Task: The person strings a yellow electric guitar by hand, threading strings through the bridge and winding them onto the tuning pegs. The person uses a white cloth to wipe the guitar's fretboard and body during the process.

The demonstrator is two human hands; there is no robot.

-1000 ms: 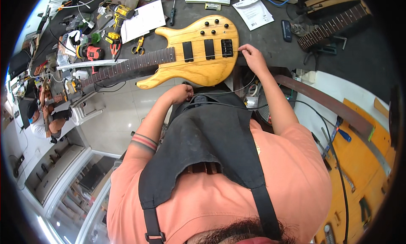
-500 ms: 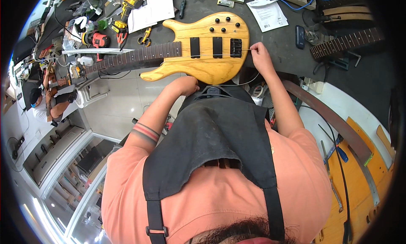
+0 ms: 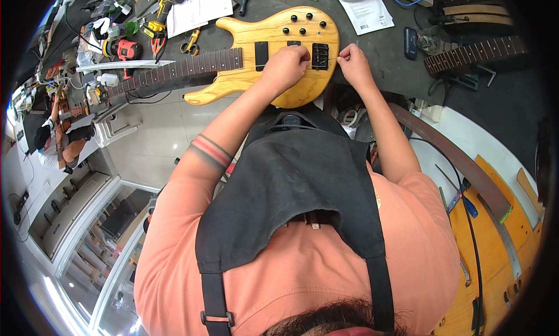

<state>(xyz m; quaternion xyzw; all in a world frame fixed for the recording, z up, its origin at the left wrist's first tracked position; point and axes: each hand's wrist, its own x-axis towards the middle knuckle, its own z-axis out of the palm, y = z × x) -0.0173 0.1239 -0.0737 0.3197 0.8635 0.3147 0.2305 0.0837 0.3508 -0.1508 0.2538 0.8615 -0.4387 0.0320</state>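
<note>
Reaching across the bass guitar (image 3: 256,32), which lies face up on the bench (image 3: 384,68) with its lower horn projecting past the front edge, the left hand (image 3: 285,68) curls over the rear pickup (image 3: 293,43), its grip hidden, while the right hand (image 3: 353,64), fingertips pinched, appears to grip a thin string (image 3: 260,66) beyond the bridge (image 3: 319,56). Should that pinch slacken, the string could spring back, kink or scratch the finish. Uneven downward pressure near the overhang could tilt the body.
</note>
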